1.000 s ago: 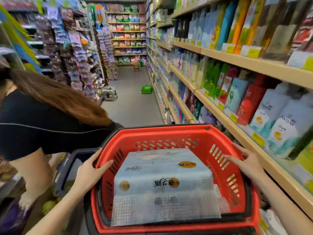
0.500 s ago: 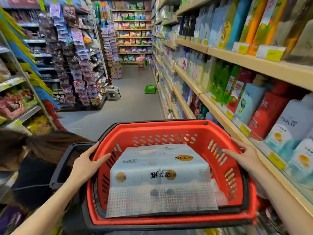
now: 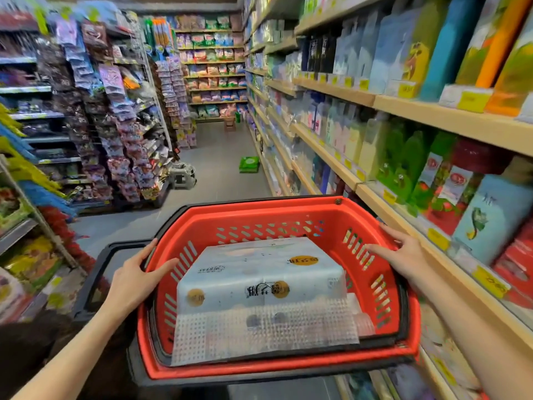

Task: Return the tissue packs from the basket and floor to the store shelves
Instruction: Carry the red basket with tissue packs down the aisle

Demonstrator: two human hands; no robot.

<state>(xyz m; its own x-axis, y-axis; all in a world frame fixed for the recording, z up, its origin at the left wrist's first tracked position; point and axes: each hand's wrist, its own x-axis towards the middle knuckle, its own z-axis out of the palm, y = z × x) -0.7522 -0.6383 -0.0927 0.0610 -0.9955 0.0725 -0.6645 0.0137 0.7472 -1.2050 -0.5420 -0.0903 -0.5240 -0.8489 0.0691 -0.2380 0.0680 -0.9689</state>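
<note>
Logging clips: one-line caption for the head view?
Both hands, left hand and right hand, grip red plastic basket holding pale blue tissue pack; green pack on floor.

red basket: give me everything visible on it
The red basket looks like moulded plastic, with rows of slanted slots in its walls, a black band along the rim and a black handle folded out to the left. It is held roughly level in the aisle: the left hand grips its left rim and the right hand its right rim. Inside lies a pale blue tissue pack, flat on the bottom, its clear dotted wrap reaching the near rim.
</note>
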